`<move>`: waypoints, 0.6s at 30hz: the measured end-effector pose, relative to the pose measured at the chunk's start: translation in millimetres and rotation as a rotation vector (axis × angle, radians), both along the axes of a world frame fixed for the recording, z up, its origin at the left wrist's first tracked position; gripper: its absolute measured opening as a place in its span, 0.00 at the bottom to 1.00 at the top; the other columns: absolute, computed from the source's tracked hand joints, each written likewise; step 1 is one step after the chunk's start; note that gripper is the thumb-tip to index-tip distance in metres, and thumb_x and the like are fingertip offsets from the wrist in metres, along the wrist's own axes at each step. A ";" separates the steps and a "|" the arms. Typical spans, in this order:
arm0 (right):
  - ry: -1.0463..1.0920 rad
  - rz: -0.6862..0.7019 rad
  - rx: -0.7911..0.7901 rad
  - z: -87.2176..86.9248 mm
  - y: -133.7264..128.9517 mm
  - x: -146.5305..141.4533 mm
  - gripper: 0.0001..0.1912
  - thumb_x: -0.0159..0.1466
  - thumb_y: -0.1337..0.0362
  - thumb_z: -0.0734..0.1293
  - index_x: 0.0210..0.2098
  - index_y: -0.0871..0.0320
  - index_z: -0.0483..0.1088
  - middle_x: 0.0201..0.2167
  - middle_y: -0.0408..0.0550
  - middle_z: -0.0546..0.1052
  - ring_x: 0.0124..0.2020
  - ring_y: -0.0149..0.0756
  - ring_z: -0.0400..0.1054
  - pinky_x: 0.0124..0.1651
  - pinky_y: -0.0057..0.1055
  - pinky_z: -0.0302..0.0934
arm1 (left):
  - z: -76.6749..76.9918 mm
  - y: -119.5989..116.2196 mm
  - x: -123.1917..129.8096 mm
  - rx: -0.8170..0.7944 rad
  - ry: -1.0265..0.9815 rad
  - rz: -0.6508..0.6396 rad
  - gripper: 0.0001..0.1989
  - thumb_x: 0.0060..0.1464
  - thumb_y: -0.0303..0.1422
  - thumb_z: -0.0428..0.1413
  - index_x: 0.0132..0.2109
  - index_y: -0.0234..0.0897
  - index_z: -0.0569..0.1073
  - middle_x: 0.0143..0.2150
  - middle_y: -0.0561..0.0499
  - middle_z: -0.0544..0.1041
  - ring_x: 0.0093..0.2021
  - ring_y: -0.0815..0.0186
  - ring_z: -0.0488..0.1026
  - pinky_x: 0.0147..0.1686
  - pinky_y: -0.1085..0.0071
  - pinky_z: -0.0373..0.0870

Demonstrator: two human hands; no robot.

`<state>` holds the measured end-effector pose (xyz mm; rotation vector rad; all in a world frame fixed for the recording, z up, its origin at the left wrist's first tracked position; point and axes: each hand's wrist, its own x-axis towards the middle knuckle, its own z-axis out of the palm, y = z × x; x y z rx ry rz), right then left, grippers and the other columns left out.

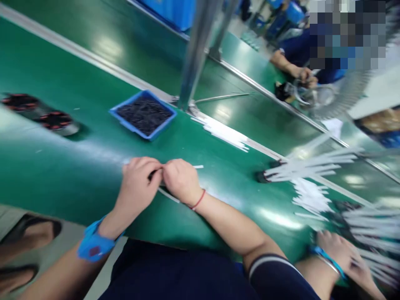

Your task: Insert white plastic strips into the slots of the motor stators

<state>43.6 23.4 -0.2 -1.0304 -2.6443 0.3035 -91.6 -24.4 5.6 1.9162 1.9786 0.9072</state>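
My left hand (pixel 137 185) and my right hand (pixel 181 180) meet over the green workbench (pixel 103 183), fingertips together. Both are closed in a pinch. Inside my left hand's curl a small dark patch shows, but the fingers hide what is held. A thin white strip (pixel 168 195) comes out below the fingers, and another white end (pixel 198 166) shows beyond my right hand. Just past my hands sits a blue tray (pixel 149 136) filled with small black pieces (pixel 145 112).
Round dark parts with orange marks (pixel 56 120) lie at the left. White strips (pixel 225 132) rest along the bench rail, with bundles (pixel 312 166) at right. A metal post (pixel 196 54) stands behind the tray. A co-worker's hand (pixel 339 252) is near right; another person (pixel 293 50) works opposite.
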 end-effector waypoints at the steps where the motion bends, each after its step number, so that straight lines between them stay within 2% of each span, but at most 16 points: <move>1: -0.017 -0.005 0.011 -0.6 1.9 -0.7 0.17 0.68 0.63 0.53 0.36 0.59 0.71 0.34 0.51 0.75 0.37 0.38 0.66 0.41 0.33 0.57 | -2.9 0.2 -1.1 -0.003 0.022 0.005 0.09 0.57 0.33 0.48 0.35 0.38 0.72 0.39 0.48 0.75 0.42 0.57 0.67 0.44 0.60 0.59; 3: 0.036 -0.049 -0.050 1.4 5.2 0.4 0.15 0.69 0.62 0.54 0.40 0.58 0.70 0.37 0.49 0.75 0.39 0.36 0.66 0.43 0.31 0.57 | -8.0 -0.8 -3.9 -0.028 0.105 -0.020 0.10 0.57 0.35 0.47 0.39 0.38 0.71 0.43 0.46 0.74 0.45 0.55 0.67 0.45 0.60 0.61; 6: 0.252 -0.102 -0.296 7.5 6.7 4.4 0.12 0.68 0.61 0.57 0.43 0.56 0.71 0.39 0.44 0.76 0.41 0.31 0.67 0.44 0.25 0.57 | -12.5 -7.6 -8.9 -0.043 0.252 0.011 0.18 0.55 0.40 0.49 0.49 0.36 0.68 0.51 0.41 0.71 0.49 0.49 0.67 0.46 0.57 0.63; 8: 0.397 -0.082 -0.498 8.7 8.1 4.8 0.12 0.67 0.59 0.58 0.41 0.56 0.72 0.39 0.43 0.76 0.41 0.29 0.68 0.43 0.23 0.58 | -13.8 -13.1 -12.1 -0.077 0.334 0.050 0.24 0.54 0.43 0.49 0.54 0.34 0.63 0.53 0.38 0.70 0.49 0.45 0.67 0.45 0.54 0.64; 11: 0.551 -0.058 -0.811 5.4 14.0 -0.3 0.11 0.65 0.59 0.61 0.35 0.57 0.73 0.34 0.42 0.76 0.37 0.28 0.68 0.40 0.23 0.59 | -14.5 -17.9 -16.1 -0.103 0.401 0.052 0.25 0.56 0.44 0.48 0.56 0.34 0.62 0.51 0.37 0.71 0.49 0.44 0.69 0.46 0.53 0.65; 16: 0.783 -0.175 -1.484 7.3 22.1 -4.9 0.05 0.60 0.66 0.67 0.27 0.58 0.69 0.24 0.37 0.71 0.22 0.23 0.63 0.26 0.21 0.59 | -11.3 -18.3 -17.7 -0.060 0.326 -0.027 0.22 0.56 0.43 0.49 0.54 0.35 0.63 0.47 0.38 0.72 0.47 0.46 0.70 0.47 0.53 0.66; 18: 0.854 -0.147 -1.653 12.1 22.5 1.3 0.06 0.57 0.70 0.69 0.26 0.58 0.69 0.23 0.37 0.70 0.21 0.22 0.63 0.25 0.20 0.59 | -7.0 -19.2 -13.7 -0.061 0.284 -0.037 0.22 0.56 0.42 0.51 0.54 0.38 0.63 0.48 0.40 0.72 0.48 0.47 0.69 0.48 0.53 0.66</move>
